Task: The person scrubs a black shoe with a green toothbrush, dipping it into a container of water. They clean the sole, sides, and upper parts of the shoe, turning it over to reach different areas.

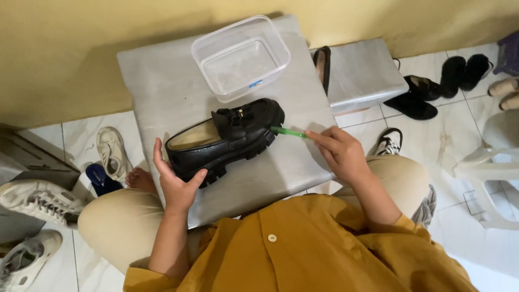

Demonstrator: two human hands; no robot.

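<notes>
A black chunky-soled loafer [227, 138] lies on a grey covered stool [162, 92] in front of me. My left hand [174, 181] cups its heel end, thumb and fingers spread around the sole. My right hand [338, 151] pinches a thin green brush [288, 132] by the handle. The brush tip touches the toe of the loafer.
A clear plastic tub [240, 57] stands behind the loafer. A second grey stool [362, 73] is to the right, with black shoes [432, 89] on the tiled floor beyond. White sneakers [38, 203] lie at the left, and a white plastic chair [486, 167] stands at the right.
</notes>
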